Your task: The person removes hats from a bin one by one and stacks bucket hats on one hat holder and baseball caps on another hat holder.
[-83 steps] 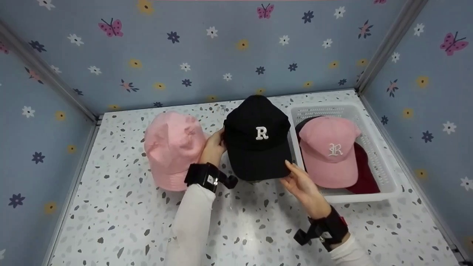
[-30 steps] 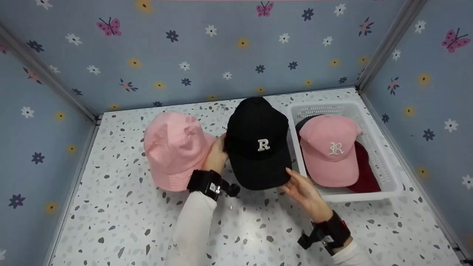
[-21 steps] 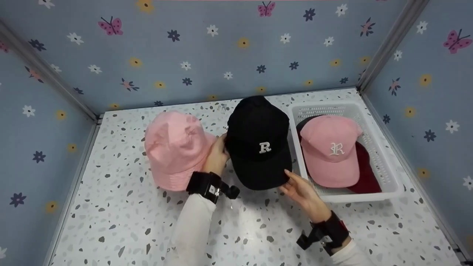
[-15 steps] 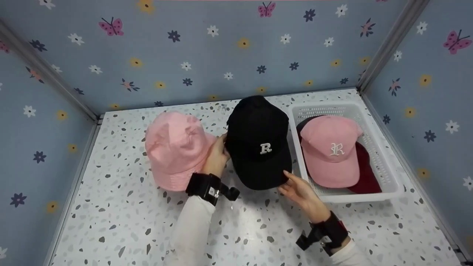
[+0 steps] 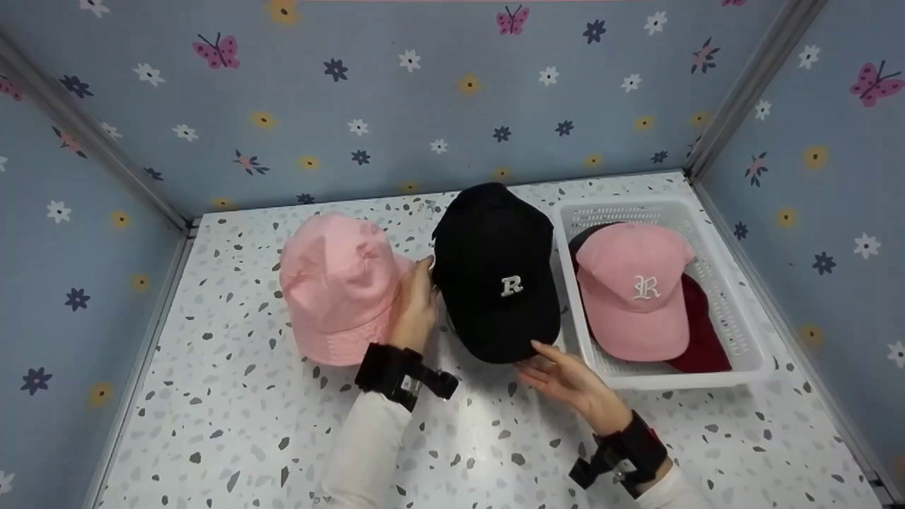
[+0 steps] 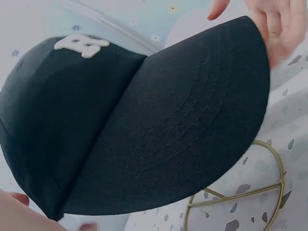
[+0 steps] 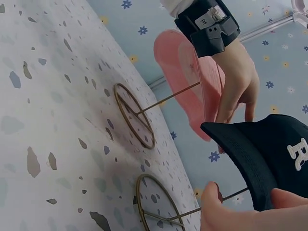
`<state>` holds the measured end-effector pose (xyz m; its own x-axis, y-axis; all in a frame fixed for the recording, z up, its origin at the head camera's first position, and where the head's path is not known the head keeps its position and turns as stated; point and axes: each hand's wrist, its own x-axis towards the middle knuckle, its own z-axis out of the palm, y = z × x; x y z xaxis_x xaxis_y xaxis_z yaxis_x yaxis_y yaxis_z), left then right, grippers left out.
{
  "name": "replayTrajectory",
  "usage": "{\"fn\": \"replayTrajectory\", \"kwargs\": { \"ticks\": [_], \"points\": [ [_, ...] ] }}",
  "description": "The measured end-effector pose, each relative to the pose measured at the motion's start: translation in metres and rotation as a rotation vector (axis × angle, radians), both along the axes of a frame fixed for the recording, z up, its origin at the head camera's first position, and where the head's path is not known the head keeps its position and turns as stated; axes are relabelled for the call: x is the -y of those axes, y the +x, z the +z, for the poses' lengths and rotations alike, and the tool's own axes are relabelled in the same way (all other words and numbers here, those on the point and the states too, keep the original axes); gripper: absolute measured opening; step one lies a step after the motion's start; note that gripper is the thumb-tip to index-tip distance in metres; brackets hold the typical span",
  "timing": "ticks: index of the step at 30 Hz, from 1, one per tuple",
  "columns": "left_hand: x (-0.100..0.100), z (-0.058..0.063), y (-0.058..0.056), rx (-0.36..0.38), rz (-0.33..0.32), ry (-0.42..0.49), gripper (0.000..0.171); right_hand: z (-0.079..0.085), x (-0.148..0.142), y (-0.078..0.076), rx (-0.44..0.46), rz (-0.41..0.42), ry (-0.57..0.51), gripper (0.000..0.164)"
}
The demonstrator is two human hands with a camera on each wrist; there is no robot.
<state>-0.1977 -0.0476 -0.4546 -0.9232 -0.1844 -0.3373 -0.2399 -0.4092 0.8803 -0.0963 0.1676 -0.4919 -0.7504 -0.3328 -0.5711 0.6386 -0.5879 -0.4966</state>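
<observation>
1. Head view puts the black cap (image 5: 488, 268) between the pink hat (image 5: 339, 283) and the white basket (image 5: 689, 379), its brim pointing toward the person.
2. Right wrist view shows a wire stand (image 7: 187, 213) rising beneath the brim; settling the cap level on it looks like the step in hand.
3. Left hand (image 5: 416, 304): the fingers reach the cap's side edge, close by the pink hat. Whether they pinch it I cannot tell. Steady this side as the pivot, and mind the knuckles against the neighbouring hat.
4. Right hand (image 5: 573, 382): thumb and fingers are loosely parted at the brim's front corner; whether they pinch the cloth is unclear. Guide the brim with light nudges, since a hard pull could tip the stand.
5. Square up the white letter (image 5: 511, 285); it seems turned slightly toward the basket.
6. Release both sides together, slowly, only once the crown rests without rocking.
</observation>
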Motion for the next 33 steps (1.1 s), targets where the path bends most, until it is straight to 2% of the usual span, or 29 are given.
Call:
{"fn": "replayTrajectory", "kwargs": {
  "ticks": [1, 2, 5, 7, 8, 11, 14, 18, 22, 25, 27, 33],
  "points": [
    [-0.003, -0.01, -0.007, 0.02, 0.105, 0.116, 0.03, -0.001, 0.0, 0.002, -0.005, 0.045, 0.021, 0.062],
    [-0.004, -0.011, -0.008, 0.007, 0.114, 0.089, 0.036, -0.001, 0.0, 0.004, -0.008, 0.09, 0.038, 0.062],
    [-0.006, -0.01, -0.002, -0.024, 0.101, -0.072, 0.05, -0.003, -0.002, 0.01, -0.055, 0.26, 0.104, 0.062],
    [-0.008, -0.005, 0.005, -0.055, 0.086, -0.169, 0.053, -0.003, -0.003, 0.014, -0.11, 0.369, 0.145, 0.061],
    [-0.01, 0.009, 0.013, -0.046, 0.071, -0.224, 0.052, -0.003, -0.004, 0.016, -0.145, 0.42, 0.16, 0.058],
    [-0.013, 0.018, 0.025, -0.132, 0.072, -0.325, 0.051, 0.0, -0.007, 0.02, -0.274, 0.547, 0.229, 0.048],
    [-0.016, 0.027, 0.038, -0.234, 0.105, -0.417, 0.047, 0.008, -0.008, 0.021, -0.402, 0.623, 0.315, 0.038],
    [-0.022, 0.035, 0.052, -0.399, 0.186, -0.473, 0.038, 0.025, -0.01, 0.021, -0.516, 0.644, 0.44, 0.034],
    [-0.031, 0.04, 0.061, -0.604, 0.246, -0.437, 0.025, 0.045, -0.018, 0.015, -0.6, 0.633, 0.519, 0.037],
    [-0.039, 0.043, 0.067, -0.724, 0.245, -0.402, 0.019, 0.06, -0.027, 0.009, -0.659, 0.62, 0.564, 0.04],
    [-0.045, 0.044, 0.07, -0.76, 0.217, -0.386, 0.017, 0.069, -0.034, 0.004, -0.684, 0.608, 0.607, 0.041],
    [-0.064, 0.048, 0.078, -0.754, 0.076, -0.387, 0.016, 0.087, -0.058, -0.014, -0.749, 0.489, 0.643, 0.037]
  ]
}}
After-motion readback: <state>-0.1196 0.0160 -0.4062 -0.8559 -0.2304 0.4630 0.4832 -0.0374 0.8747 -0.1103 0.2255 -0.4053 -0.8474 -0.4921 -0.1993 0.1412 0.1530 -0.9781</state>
